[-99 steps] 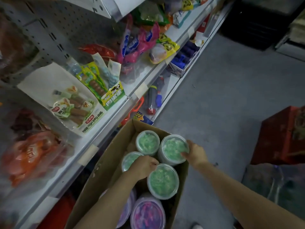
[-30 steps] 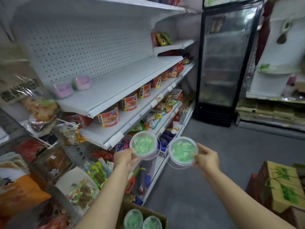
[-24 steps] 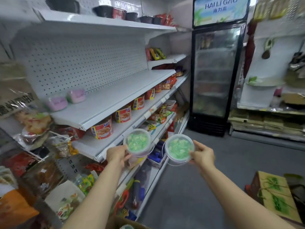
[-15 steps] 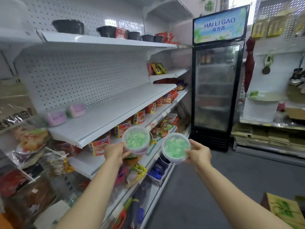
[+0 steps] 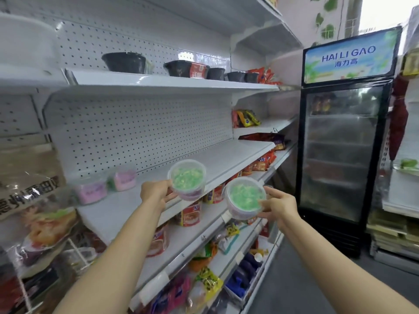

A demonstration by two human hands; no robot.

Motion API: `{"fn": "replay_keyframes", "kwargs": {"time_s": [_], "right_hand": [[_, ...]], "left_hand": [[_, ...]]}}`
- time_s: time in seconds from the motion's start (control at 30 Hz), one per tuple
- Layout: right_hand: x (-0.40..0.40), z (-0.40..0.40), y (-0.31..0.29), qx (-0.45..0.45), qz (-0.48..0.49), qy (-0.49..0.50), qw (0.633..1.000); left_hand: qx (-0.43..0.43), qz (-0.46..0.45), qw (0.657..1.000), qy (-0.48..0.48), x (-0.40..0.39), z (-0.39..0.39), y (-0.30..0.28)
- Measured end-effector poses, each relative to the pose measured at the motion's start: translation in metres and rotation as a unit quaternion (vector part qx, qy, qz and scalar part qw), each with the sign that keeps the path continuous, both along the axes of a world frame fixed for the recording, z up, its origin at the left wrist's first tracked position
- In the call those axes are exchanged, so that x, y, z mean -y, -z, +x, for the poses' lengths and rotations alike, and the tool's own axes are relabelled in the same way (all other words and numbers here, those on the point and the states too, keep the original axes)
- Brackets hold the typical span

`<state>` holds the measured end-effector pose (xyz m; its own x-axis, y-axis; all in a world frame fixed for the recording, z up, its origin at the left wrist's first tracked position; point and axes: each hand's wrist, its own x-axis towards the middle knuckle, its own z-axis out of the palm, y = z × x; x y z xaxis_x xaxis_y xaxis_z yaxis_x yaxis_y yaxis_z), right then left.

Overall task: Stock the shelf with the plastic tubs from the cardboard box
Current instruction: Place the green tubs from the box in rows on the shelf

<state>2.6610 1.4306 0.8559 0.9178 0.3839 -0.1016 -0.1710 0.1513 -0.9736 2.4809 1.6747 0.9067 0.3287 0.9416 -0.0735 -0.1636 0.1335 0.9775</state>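
Two round, clear plastic tubs with see-through lids and green contents are held up in front of the shelving. The left tub (image 5: 187, 176) sits in the left hand (image 5: 156, 193), fingers curled round its side, just before the white middle shelf (image 5: 204, 162). The right tub (image 5: 246, 198) is lower and further out, over the aisle, pinched at its rim by the right hand (image 5: 277, 206). Two pink tubs (image 5: 103, 185) stand at the shelf's left end. A glass-door cooler (image 5: 342, 141) stands beyond.
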Motion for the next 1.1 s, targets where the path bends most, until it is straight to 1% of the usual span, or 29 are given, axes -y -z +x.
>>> {"fn": "replay_keyframes", "kwargs": {"time_s": [0.17,0.4,0.47,0.6,0.8,0.97,1.1], "right_hand": [[-0.047,0.021,-0.03,-0.017,-0.017,-0.075,0.997],[-0.145,0.064,-0.062,0.029,-0.019,-0.184,0.982],[-0.178,0.08,-0.065,0.039,-0.022,-0.209,0.977],[-0.245,0.123,-0.06,0.039,-0.034,-0.267,0.962],[-0.338,0.177,-0.056,0.056,-0.08,-0.324,0.941],[-0.383,0.196,-0.056,0.063,-0.09,-0.369,0.923],[-0.404,0.2,-0.055,0.045,-0.09,-0.384,0.918]], "left_hand": [[0.001,0.001,0.999,-0.038,-0.04,0.001,-0.015],[-0.004,0.006,0.995,-0.098,-0.097,0.008,-0.018],[-0.01,0.009,0.992,-0.123,-0.109,0.015,-0.018],[-0.03,-0.016,0.982,-0.185,-0.134,0.037,-0.009],[-0.061,-0.044,0.97,-0.233,-0.175,0.07,0.002],[-0.064,-0.059,0.958,-0.273,-0.199,0.088,0.008],[-0.038,-0.071,0.951,-0.297,-0.213,0.091,0.008]]}}
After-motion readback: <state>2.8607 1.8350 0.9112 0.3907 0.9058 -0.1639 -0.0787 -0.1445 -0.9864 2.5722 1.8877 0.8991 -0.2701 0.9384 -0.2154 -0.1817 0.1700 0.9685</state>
